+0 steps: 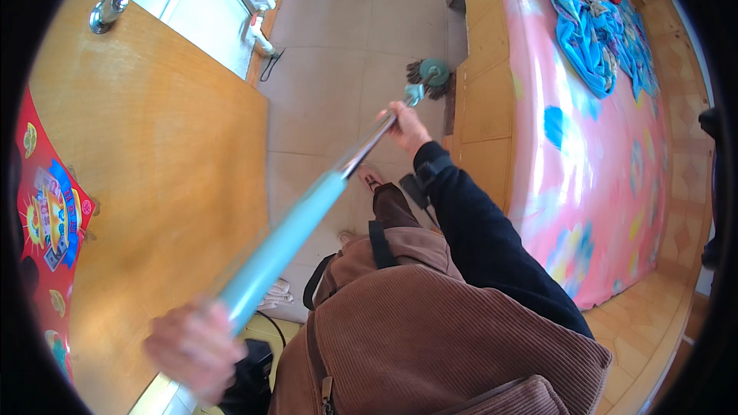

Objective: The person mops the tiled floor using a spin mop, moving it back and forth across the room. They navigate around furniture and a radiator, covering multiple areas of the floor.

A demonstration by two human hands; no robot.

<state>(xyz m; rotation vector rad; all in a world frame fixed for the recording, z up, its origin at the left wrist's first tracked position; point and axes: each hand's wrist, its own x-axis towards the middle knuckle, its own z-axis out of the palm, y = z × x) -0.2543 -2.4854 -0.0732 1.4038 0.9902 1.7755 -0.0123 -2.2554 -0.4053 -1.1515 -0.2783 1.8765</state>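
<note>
A mop with a teal grip sleeve (285, 242) and a shiny metal tube slants across the view from lower left to upper centre. My left hand (193, 349), blurred, is wrapped around the upper end of its handle. My right hand (408, 128) grips the metal tube farther down, just short of a teal collar (414, 94). The round teal mop head (434, 72), with dark strands, lies on the tiled floor (323, 98) against the base of the wooden bed side (484, 92).
On the left stands a wooden door (173, 144) with a metal knob (108, 11) and a red printed poster (49, 225). White radiator pipework (260, 34) is beyond it. To the right, a pink patterned cover (582, 184) bears a blue floral cloth (599, 40). My shoe (369, 176) is below.
</note>
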